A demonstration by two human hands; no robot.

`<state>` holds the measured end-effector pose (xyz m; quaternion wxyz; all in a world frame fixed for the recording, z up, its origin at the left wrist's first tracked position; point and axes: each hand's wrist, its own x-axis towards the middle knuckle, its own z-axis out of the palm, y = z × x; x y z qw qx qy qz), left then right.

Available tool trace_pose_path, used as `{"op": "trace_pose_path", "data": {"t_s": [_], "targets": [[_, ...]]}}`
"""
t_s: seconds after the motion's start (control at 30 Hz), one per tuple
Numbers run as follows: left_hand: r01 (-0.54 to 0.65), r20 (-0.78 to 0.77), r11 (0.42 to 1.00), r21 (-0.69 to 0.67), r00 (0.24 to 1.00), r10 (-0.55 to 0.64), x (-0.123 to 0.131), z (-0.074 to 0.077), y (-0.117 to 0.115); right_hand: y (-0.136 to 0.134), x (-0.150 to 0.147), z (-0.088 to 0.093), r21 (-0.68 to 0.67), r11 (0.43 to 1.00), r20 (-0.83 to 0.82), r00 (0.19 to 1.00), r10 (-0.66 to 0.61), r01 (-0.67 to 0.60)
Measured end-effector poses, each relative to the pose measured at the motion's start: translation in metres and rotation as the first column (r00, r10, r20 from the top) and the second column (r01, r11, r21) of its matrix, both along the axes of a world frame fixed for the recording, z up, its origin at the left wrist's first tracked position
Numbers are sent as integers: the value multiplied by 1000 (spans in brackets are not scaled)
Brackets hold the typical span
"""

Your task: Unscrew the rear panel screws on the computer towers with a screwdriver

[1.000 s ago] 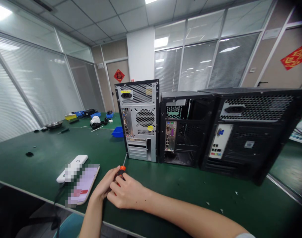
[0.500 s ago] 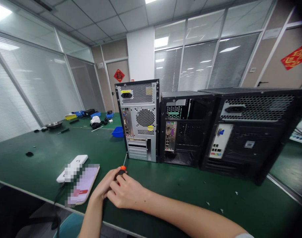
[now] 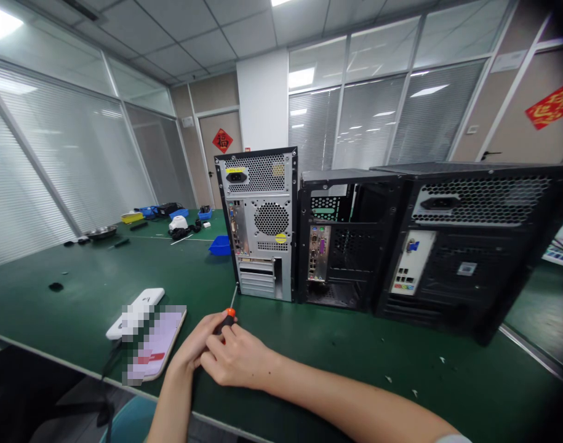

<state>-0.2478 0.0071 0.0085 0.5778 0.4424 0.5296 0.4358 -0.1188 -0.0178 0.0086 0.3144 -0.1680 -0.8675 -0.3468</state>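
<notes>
Both my hands are closed around the handle of a screwdriver (image 3: 231,313) with an orange and black grip. My left hand (image 3: 205,335) wraps it from the left, and my right hand (image 3: 237,357) grips from the right, hiding most of the handle. The thin metal shaft points up and away, its tip at the lower left corner of a silver-backed computer tower (image 3: 265,252). That tower stands upright with its rear panel toward me. A black computer case (image 3: 355,246) stands directly to its right.
Another large black case (image 3: 466,258) stands at the right. A white power bank (image 3: 149,299) and a phone-like slab (image 3: 170,335) lie left of my hands. Small screws (image 3: 388,379) are scattered at the right. A blue bin (image 3: 220,246) sits behind the silver tower.
Almost nothing differs. The screwdriver stays at the tower's lower left corner, with both hands around its handle.
</notes>
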Motion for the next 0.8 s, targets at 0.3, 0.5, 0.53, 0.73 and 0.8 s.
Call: {"op": "trace_pose_path", "data": {"t_s": [0.3,0.5,0.53,0.73,0.8], "targets": [[5,13,999,-38,1000,-4,-3,-12,5,-2,-1,1,-10,999,7,999,-35,35],[25,-22,1000,6,999,-25,-4,-13,6,-1,-2,-1,-20,997,20,997,-70,71],[5,-26,1000,2,1000,-5,-3,-11,5,-1,-2,-1,-18,997,17,997,-73,73],[-90,-24,996,-23,996,89,2,-2,-1,-1,-1,-1,10,997,-17,997,-72,72],[-80,-31,997,-7,996,79,2,-2,-1,-1,-1,-1,17,997,-38,996,-76,77]]}}
